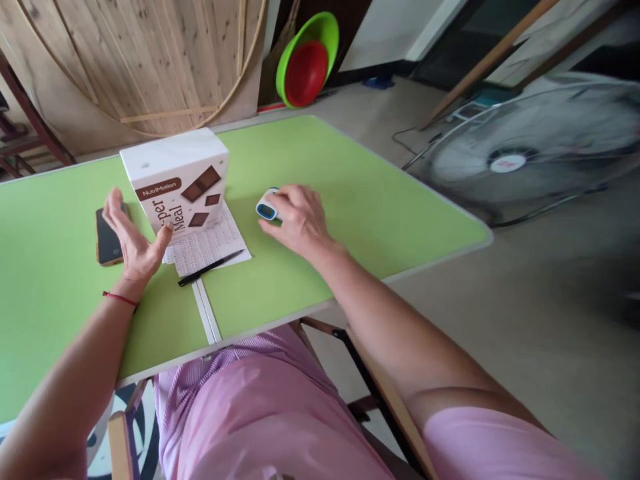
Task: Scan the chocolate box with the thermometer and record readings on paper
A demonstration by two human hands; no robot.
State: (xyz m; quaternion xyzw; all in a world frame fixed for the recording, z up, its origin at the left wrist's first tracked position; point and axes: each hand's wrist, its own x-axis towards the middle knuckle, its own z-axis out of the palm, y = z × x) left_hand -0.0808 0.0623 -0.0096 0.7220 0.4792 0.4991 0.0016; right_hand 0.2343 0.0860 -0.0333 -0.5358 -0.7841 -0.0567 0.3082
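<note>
A white box (180, 183) with brown print and pictures of chocolate-like bars stands upright on a printed sheet (225, 233). My left hand (135, 240) is at its left front corner, fingers spread, the thumb over the lower front face; I cannot tell whether it presses on the box. A black pen (210, 267) lies across the sheet's near edge. To the right of the box, my right hand (303, 220) closes its thumb and fingers around a small white-and-blue device (267, 208) with a dark display. The hand covers the device's right end.
A phone (107, 233) in an orange-edged case lies left of my left hand on the green folding table (350, 193). A large floor fan (520, 157) stands off the table's right side. Green (325, 30) and red (306, 75) basins lean behind the table.
</note>
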